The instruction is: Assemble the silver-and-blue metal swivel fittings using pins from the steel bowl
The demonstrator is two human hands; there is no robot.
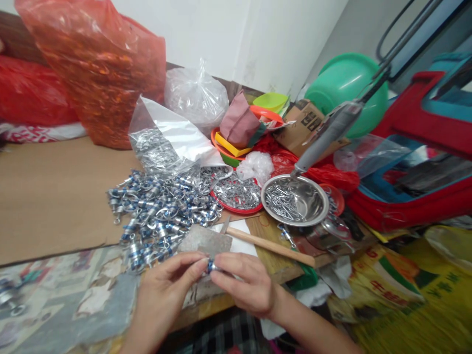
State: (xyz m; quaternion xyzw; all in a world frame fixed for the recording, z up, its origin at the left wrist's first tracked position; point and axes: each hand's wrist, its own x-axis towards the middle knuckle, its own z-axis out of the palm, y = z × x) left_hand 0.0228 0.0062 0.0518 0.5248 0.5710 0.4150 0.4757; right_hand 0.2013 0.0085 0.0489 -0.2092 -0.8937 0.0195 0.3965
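Observation:
Both my hands meet at the near edge of the bench around a small silver-and-blue metal fitting (210,266). My left hand (173,280) pinches it between thumb and forefinger. The fingers of my right hand (245,282) close on its other side, hiding much of it. Just beyond my fingers lies a flat grey metal block (206,241). A hammer (271,246) with a wooden handle rests to the right of the block. Left of the block spreads a heap of similar silver-and-blue fittings (158,211), many with rings or curved hooks.
A steel bowl (322,211) holds thin metal pins. Beside it sits a red tray (241,211) of small metal parts. A grey-handled tool (328,135) slants above the bowl. Plastic bags (106,83) line the back. A red plastic stool (391,191) stands at right.

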